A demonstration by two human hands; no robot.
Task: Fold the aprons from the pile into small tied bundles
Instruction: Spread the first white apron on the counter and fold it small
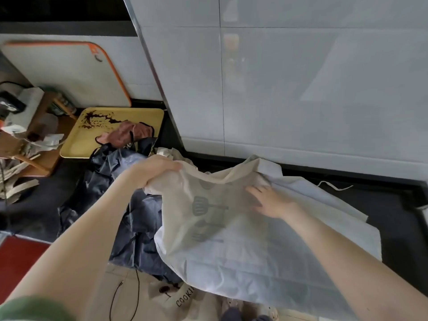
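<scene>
**Spreading the cream apron flat for its first fold**

The cream apron [243, 251] with the grey utensil print lies half spread on the dark counter [393, 216], close against the tiled wall; its left side overlaps the crumpled navy apron [136, 223] of the pile. The left hand [159, 169] has its fingers curled round a bunched upper edge of the cream apron and lifts it off the pile; the right hand [268, 200] lies flat on the cloth, fingers straight and spread, gripping nothing. One thin tie [335, 186] trails on the counter at the far right; the other tie is not visible.

To do it well, I'd say: pull the bunched edge out leftward and taut against the pressing palm so the creases go; get the apron clear of the navy one first, or both will drag together; smooth outward from the print; find both ties before folding, since they are needed to close the bundle; line up edges before creasing.

Behind the pile a pink apron [125, 135] hangs partly over a stained yellow tray [76, 144]; a beige cloth lettered COOKI [162, 297] sits at the near edge, worn or lying I cannot tell.
</scene>
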